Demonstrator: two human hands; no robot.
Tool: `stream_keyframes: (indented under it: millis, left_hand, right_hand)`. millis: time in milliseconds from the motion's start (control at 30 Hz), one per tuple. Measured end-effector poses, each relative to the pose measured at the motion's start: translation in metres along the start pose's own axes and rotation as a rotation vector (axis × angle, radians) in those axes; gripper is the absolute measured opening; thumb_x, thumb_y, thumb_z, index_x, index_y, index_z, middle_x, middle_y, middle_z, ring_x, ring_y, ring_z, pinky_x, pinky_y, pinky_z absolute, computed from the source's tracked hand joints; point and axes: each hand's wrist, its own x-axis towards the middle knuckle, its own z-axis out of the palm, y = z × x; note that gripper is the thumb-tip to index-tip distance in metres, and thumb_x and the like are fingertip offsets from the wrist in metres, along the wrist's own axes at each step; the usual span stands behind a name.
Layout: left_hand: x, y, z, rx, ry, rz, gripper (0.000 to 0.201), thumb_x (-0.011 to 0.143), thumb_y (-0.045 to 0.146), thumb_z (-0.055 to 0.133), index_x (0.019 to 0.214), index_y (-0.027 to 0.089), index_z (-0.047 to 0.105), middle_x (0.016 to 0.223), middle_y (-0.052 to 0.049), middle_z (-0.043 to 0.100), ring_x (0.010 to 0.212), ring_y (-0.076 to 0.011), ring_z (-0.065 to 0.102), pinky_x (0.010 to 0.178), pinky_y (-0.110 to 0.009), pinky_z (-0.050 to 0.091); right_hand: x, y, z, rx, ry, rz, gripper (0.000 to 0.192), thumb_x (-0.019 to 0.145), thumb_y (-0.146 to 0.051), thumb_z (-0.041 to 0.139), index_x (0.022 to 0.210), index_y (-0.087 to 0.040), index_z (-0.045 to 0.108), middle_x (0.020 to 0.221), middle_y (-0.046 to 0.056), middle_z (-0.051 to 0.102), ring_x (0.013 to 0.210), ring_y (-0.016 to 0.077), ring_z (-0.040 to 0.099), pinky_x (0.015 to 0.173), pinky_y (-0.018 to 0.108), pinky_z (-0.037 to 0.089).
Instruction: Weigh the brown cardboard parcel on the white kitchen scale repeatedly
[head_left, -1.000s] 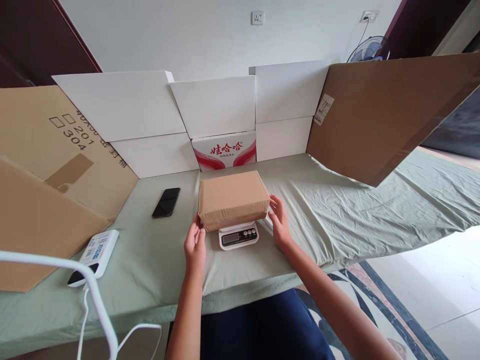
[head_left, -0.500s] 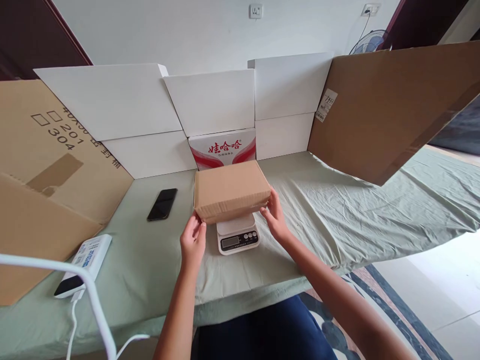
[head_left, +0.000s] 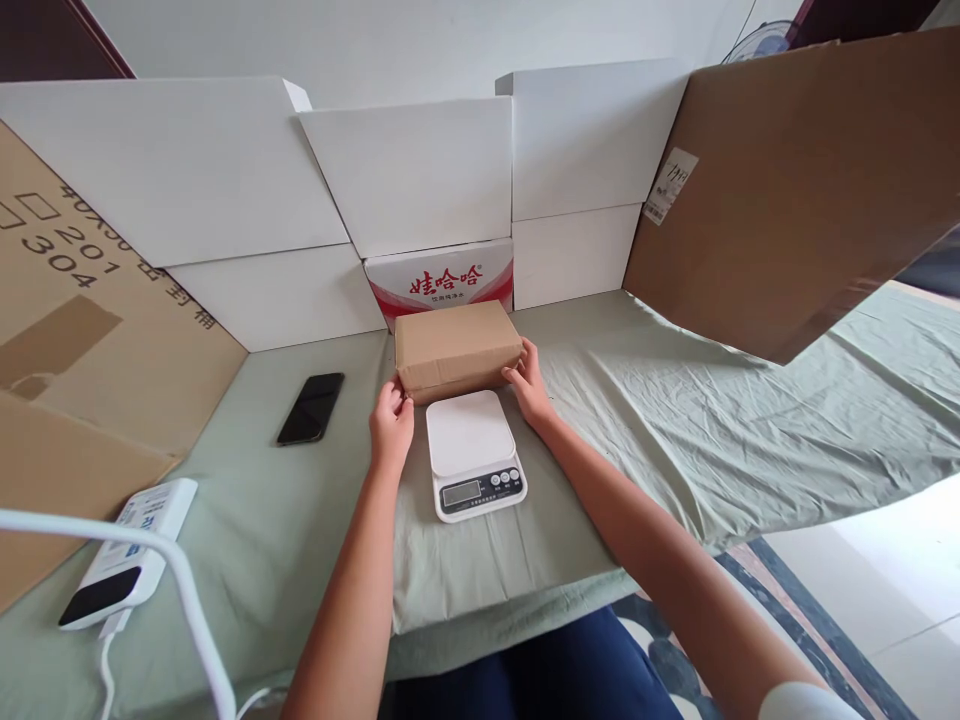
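Note:
A small closed brown cardboard box (head_left: 459, 345) is gripped at its two front corners, just behind the scale. My left hand (head_left: 391, 418) closes on the left corner, thumb in front. At the opposite corner, my right hand (head_left: 529, 385) has its fingers round the side and its thumb on the front face. Between my forearms sits a white kitchen scale (head_left: 472, 455), its bare plate towards the box and its dark display and round buttons towards me. Whether the box rests fully on the cloth I cannot tell.
A black phone (head_left: 310, 409) lies left of my hands. Further left is a white device (head_left: 131, 550) with a cable plugged in, near a curved white tube (head_left: 180, 570). White boxes (head_left: 427, 175) line the back; large cardboard panels stand left (head_left: 82, 330) and right (head_left: 780, 190).
Both hands have moved the cardboard box back and down, off from above the scale, whose plate is now uncovered. My view has tilted down and come closer.

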Motion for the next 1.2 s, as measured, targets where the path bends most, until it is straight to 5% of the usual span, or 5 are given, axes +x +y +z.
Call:
stream_keyframes:
  millis: [267, 433, 567, 867, 1200]
  left_hand:
    - [0.005, -0.007, -0.009, 0.065, 0.038, -0.059, 0.058, 0.082, 0.008, 0.060, 0.139, 0.018, 0.057, 0.142, -0.019, 0.064, 0.132, -0.0275, 0.062, 0.116, -0.046, 0.044]
    - [0.016, -0.012, -0.050, 0.050, 0.367, 0.009, 0.065, 0.080, 0.004, 0.054, 0.144, 0.015, 0.050, 0.156, -0.023, 0.049, 0.148, -0.0262, 0.045, 0.119, -0.044, 0.039]
    - [0.017, -0.014, -0.059, -0.015, 0.402, -0.029, 0.062, 0.082, 0.004, 0.052, 0.143, 0.015, 0.049, 0.155, -0.024, 0.049, 0.146, -0.0251, 0.047, 0.118, -0.044, 0.039]
    - [0.008, -0.005, -0.027, -0.048, 0.135, -0.090, 0.059, 0.085, 0.014, 0.061, 0.143, 0.017, 0.054, 0.148, -0.022, 0.058, 0.140, -0.0285, 0.054, 0.117, -0.046, 0.041]
    - [0.006, 0.006, -0.003, -0.074, -0.058, -0.102, 0.057, 0.086, 0.022, 0.069, 0.141, 0.016, 0.056, 0.145, -0.018, 0.062, 0.138, -0.0274, 0.057, 0.117, -0.042, 0.043]
  right_hand:
    - [0.005, 0.002, 0.001, 0.008, -0.001, 0.042, 0.059, 0.082, -0.034, 0.058, 0.138, -0.030, 0.041, 0.144, 0.008, 0.053, 0.123, 0.0268, 0.058, 0.108, 0.049, 0.048]
    - [0.011, 0.003, -0.023, -0.019, 0.367, 0.029, 0.050, 0.084, -0.038, 0.053, 0.133, -0.031, 0.044, 0.149, 0.009, 0.043, 0.130, 0.0271, 0.054, 0.110, 0.051, 0.045]
    - [0.017, 0.008, -0.043, -0.015, 0.496, 0.056, 0.047, 0.085, -0.043, 0.051, 0.131, -0.030, 0.044, 0.143, 0.010, 0.044, 0.131, 0.0275, 0.050, 0.111, 0.054, 0.045]
    - [0.011, 0.011, -0.028, -0.013, 0.338, 0.102, 0.038, 0.085, -0.042, 0.054, 0.119, -0.028, 0.056, 0.136, 0.009, 0.057, 0.121, 0.0267, 0.059, 0.106, 0.051, 0.051]
    - [-0.002, 0.000, -0.003, -0.008, -0.002, 0.029, 0.060, 0.083, -0.033, 0.058, 0.141, -0.026, 0.051, 0.148, 0.009, 0.058, 0.131, 0.0297, 0.059, 0.111, 0.052, 0.049]
